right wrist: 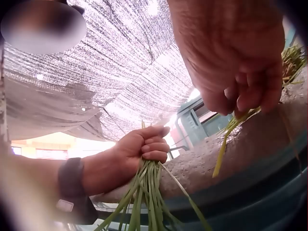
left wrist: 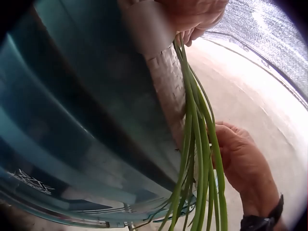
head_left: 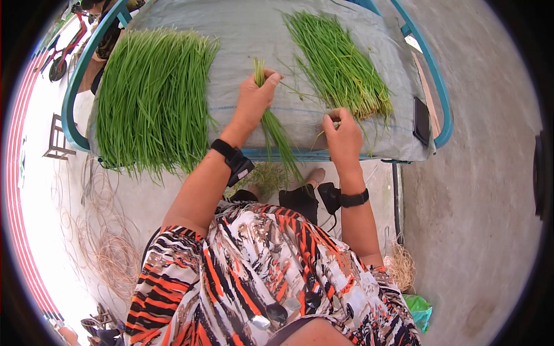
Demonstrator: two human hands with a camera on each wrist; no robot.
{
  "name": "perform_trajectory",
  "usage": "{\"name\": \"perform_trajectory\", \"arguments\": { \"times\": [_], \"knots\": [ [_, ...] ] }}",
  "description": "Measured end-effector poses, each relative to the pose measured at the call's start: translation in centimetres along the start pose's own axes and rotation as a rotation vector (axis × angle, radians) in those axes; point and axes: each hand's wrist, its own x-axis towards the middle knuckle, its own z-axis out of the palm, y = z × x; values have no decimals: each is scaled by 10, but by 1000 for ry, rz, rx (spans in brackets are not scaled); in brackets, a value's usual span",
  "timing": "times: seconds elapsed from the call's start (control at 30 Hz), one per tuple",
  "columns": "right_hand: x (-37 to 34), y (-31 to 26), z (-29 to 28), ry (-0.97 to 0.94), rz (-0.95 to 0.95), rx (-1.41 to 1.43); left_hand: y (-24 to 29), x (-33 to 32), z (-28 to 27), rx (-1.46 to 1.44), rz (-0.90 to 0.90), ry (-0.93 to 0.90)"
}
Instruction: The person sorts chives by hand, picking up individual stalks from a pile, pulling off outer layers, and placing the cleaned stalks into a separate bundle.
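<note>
Head view: sheet [head_left: 239, 34] under big pile [head_left: 153, 101], left, and small pile [head_left: 340, 63], right
Left hand [head_left: 254, 104]: fingers curled round bunch [head_left: 276, 131], between piles
Right hand [head_left: 345, 138]: fingertips closed, pinching yellowish blade [right wrist: 221, 153], near small pile

Open grey sheet [head_left: 245, 29] beyond the hands [head_left: 254, 102], between two green piles [head_left: 154, 98], blue rails [head_left: 68, 109] at either side.

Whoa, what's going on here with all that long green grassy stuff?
Someone is handling long, thin green stalks. Their left hand grips a small bunch, and its leafy ends hang down. Their right hand pinches a yellowish leaf. On the grey sheet, a big pile lies on the left and a smaller pile lies on the right.
</note>
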Motion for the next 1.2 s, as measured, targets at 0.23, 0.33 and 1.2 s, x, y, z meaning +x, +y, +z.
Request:
{"name": "perform_trajectory", "arguments": {
  "times": [0.23, 0.33, 1.2],
  "knots": [
    [-5, -14, -2, 59, -19, 212, -2, -3, 1, 351, 154, -24],
    [-6, -19, -1, 78, -69, 264, 1, -6, 4, 446, 183, -76],
    [-9, -28, 1, 38, -44, 590, -1, -7, 4, 490, 171, -235]
  ]
}}
